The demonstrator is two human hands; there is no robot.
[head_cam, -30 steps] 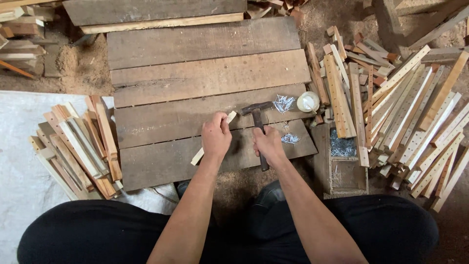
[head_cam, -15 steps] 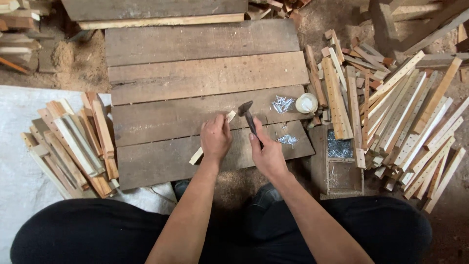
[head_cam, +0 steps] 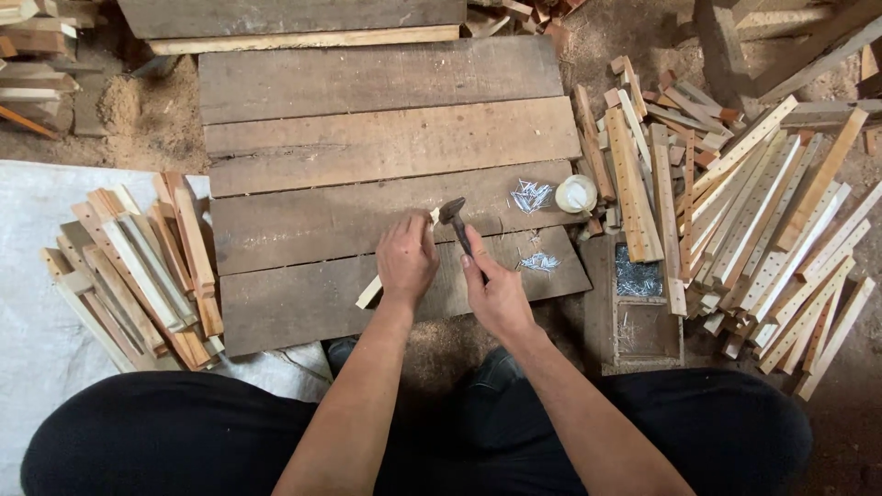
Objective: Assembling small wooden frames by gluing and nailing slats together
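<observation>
Nailing: the left hand point(head_cam: 407, 260) pins a pale slat point(head_cam: 375, 290) flat on the boards point(head_cam: 367, 138), fingers closed over its far end; the slat lies slantwise across the two nearest boards
Hammer: the right hand point(head_cam: 496, 292) is clenched round the handle of the hammer point(head_cam: 457, 223), whose head hangs just beside the left fingertips, above the slat's hidden end
Nail: I cannot tell whether one stands under the head (the fingers cover that spot)
Done: a stack of slats point(head_cam: 138, 276) lies on the white sheet point(head_cam: 37, 239) to the left, looking like finished pieces
Left: a big heap of drilled strips point(head_cam: 763, 230) sits to the right, seemingly not yet worked; loose nails point(head_cam: 530, 195) on the boards, more in the box point(head_cam: 643, 303), a small white cup point(head_cam: 576, 194) beside them
</observation>
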